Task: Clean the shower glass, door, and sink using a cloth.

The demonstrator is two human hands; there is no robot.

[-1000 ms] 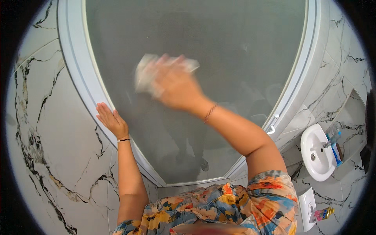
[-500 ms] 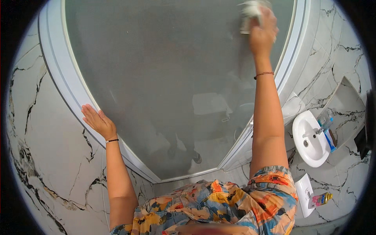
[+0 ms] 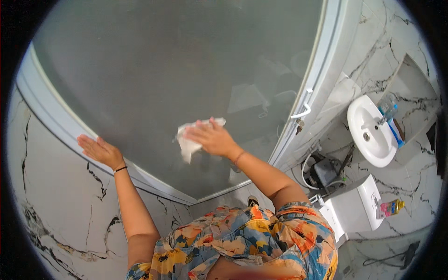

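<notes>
From floral shirt (image 3: 242, 233), I see left hand (image 3: 100, 151) at 10 o'clock, fingers released, flat on white frame (image 3: 49, 105); right hand (image 3: 212, 138) over white cloth (image 3: 189, 148) at 11, grip unclear; cloth could slip if pressure eases.

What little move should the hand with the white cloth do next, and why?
Perhaps the right hand should slide the white cloth slightly lower, because more of the grey glass panel shows below it, and the left hand, flat on the white frame, seems to give steady support.
</notes>
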